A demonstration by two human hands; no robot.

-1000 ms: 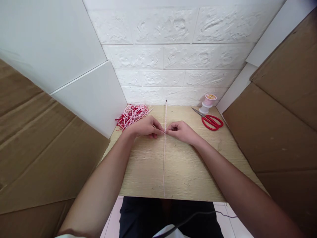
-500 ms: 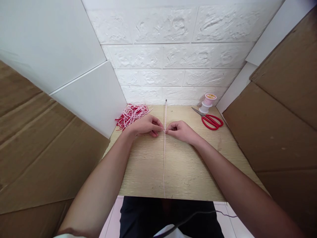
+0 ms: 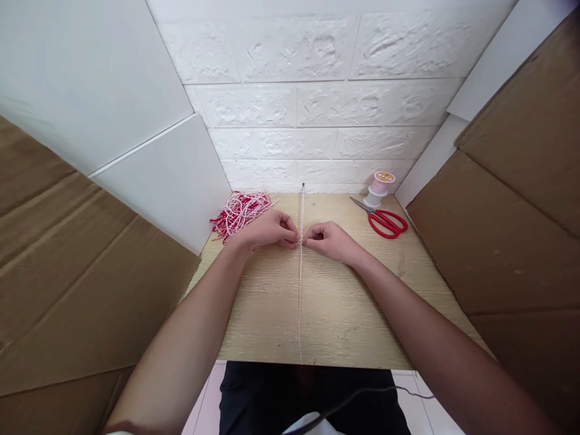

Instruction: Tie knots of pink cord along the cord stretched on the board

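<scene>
A thin pink-and-white cord (image 3: 299, 302) runs from a small dark nail (image 3: 303, 184) down the pale wooden tabletop (image 3: 357, 314), knotted above the hands, the longer stretch below plain. Left hand (image 3: 272, 229) and right hand (image 3: 330, 240) apparently pinch fine pale thread (image 3: 299, 240) there.

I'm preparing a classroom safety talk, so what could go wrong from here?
The left hand and right hand work with fingertips close together at a thin cord, so fine loops might slip or tangle. The cord runs to one small fixing by the wall; a hard tug might loosen it. The scissors lie beyond the right hand, and a careless reach could nick a finger.
</scene>
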